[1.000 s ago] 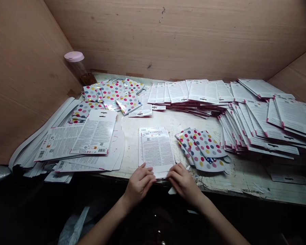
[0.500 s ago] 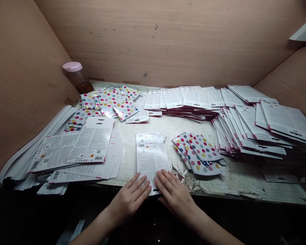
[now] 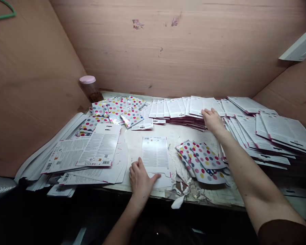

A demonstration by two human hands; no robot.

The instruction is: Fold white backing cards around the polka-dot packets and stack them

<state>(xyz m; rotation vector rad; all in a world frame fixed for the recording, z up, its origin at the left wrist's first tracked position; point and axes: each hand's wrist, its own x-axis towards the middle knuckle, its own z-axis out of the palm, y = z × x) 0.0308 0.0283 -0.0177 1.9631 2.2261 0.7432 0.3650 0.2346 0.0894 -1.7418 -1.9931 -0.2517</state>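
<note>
Left hand on the printed carton, right hand at the back row

In the head view, your only view, the printed carton (image 3: 155,156) lies flat at the middle of the dial, text side up, its flap end toward you. Your left hand (image 3: 141,178) is at its 7 o'clock. The thumb stands well apart from the fingers and lies over the flap end; the index finger points along the carton's left edge, and the other fingers bend close together.

Your right hand (image 3: 213,120) stretches to 2 o'clock, fingertips at the front edge of the back row of cartons (image 3: 177,108), which fans out around 1 o'clock. Its fingers lie near one another; the thumb is hidden, so you cannot tell whether they clamp a carton.

At 3 o'clock, just left of your right forearm, lie the near dotted pouches (image 3: 204,161). Beyond that arm, between 2 and 3 o'clock, spreads the right-hand carton pile (image 3: 283,129). At 9 o'clock sits the left-hand carton pile (image 3: 99,146). The far dotted pouches (image 3: 117,107) lie at 11 o'clock, just in front of a pink-lidded bottle (image 3: 91,88).
</note>
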